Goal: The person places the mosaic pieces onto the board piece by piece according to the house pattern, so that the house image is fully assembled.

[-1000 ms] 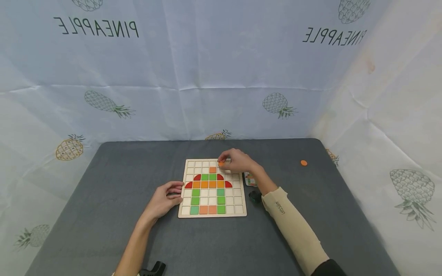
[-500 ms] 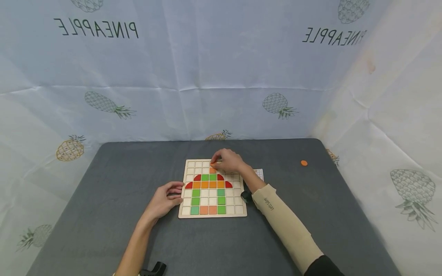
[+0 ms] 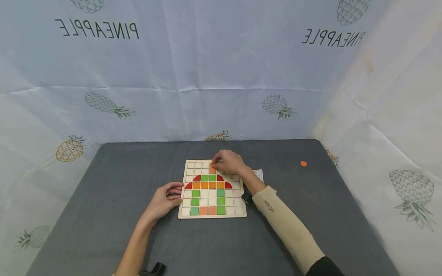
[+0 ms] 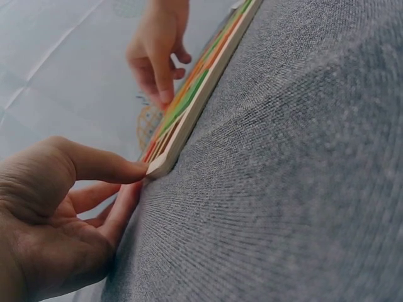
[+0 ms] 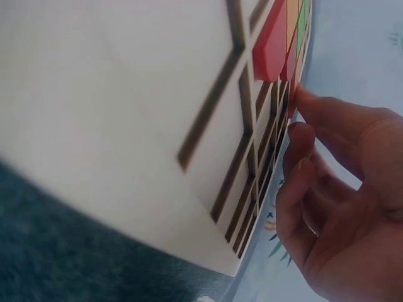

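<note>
A wooden grid board [image 3: 212,218] lies on the table, with green, orange and red pieces set in a mushroom-like pattern. My left hand [image 3: 165,200] holds its left edge; the left wrist view has the thumb [image 4: 119,168] at the rim and fingers just beside it. Over the board's top rows, my right hand [image 3: 228,161] pinches a small orange disc [image 3: 211,165] between thumb and fingertips. That disc sits just above an orange square [image 3: 212,171] in the grid. In the right wrist view my fingers partly hide the piece at the board's far side.
Another orange disc [image 3: 303,163] lies on the grey table at the far right. A printed card [image 3: 259,174] shows beside the board, partly hidden under my right forearm. Fabric printed with pineapples hangs behind the table and at its sides.
My right hand has moved slightly left with the orange disc, to above the orange square, then stayed nearly still. My left hand and the board have not moved.
</note>
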Demonstrator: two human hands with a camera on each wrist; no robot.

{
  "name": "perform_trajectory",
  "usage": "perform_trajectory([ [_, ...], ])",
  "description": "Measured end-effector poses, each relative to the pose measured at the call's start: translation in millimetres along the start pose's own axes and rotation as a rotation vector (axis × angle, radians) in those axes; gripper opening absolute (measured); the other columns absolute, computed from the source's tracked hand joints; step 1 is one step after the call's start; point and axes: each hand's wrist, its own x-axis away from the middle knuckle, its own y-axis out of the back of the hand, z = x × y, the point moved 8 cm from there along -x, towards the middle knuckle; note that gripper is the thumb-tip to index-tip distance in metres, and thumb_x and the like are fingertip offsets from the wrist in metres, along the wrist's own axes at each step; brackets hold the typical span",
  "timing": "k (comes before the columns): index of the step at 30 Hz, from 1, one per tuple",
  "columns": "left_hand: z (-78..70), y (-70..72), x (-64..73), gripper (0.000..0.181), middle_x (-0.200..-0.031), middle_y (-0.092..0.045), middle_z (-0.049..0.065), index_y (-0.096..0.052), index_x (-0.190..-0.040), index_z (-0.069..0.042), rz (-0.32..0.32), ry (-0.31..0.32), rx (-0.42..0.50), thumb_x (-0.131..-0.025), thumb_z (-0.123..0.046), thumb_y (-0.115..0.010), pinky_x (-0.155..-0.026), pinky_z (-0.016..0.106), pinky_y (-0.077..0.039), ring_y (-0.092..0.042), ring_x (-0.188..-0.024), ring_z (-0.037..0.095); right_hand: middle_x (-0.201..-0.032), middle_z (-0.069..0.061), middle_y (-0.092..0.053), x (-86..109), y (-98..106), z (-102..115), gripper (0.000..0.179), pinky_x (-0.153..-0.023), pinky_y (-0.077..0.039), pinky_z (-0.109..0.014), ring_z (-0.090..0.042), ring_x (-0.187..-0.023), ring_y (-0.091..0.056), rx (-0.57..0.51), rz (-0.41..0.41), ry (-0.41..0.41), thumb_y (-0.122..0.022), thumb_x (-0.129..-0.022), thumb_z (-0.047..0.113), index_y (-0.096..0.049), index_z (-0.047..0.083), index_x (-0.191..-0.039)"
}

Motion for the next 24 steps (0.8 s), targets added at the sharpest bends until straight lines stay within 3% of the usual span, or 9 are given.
perform_trajectory([
  [8,-0.6,1.1,0.2,0.056,-0.14,-0.064,0.026,-0.059,-0.146,0.006,-0.003,-0.012,0.007,-0.093,0.008,-0.076,-0.094,0.02,-0.062,-0.065,-0.122,0.033,-0.112,0.003,-0.083,-1.7,2,3,0.011,-0.072,-0.055,-0.032,-0.014,-0.089,-0.071,0.063,-0.002,-0.001,-0.075,-0.104,0.027,-0.085,0.024,-0.107],
  [17,-0.4,0.2,0.3,0.056,-0.139,-0.064,0.026,-0.059,-0.147,0.006,0.001,-0.001,0.004,-0.093,0.008,-0.076,-0.093,0.02,-0.062,-0.066,-0.122,0.033,-0.118,-0.001,-0.081,9.1,18,-10,0.016,-0.089,-0.059,-0.046,-0.02,-0.104,-0.073,-0.022,0.043,0.007,-0.074,-0.105,0.026,-0.083,0.02,-0.116],
  [21,-0.6,-0.1,0.3,0.056,-0.139,-0.064,0.027,-0.058,-0.147,0.006,0.005,0.003,0.001,-0.094,0.007,-0.076,-0.093,0.021,-0.063,-0.066,-0.122,0.033,-0.122,-0.008,-0.08,24.8,38,-30,0.021,-0.093,-0.061,-0.05,-0.028,-0.111,-0.073,-0.069,0.025,0.029,-0.073,-0.105,0.024,-0.08,0.014,-0.122],
  [24,-0.4,0.0,0.5,0.056,-0.139,-0.064,0.027,-0.058,-0.147,0.006,0.006,0.003,0.003,-0.094,0.007,-0.076,-0.093,0.02,-0.062,-0.066,-0.121,0.033,-0.125,-0.015,-0.078,40.2,57,-49,0.027,-0.09,-0.062,-0.05,-0.031,-0.107,-0.074,-0.084,0.01,0.027,-0.074,-0.104,0.022,-0.078,0.007,-0.126],
])
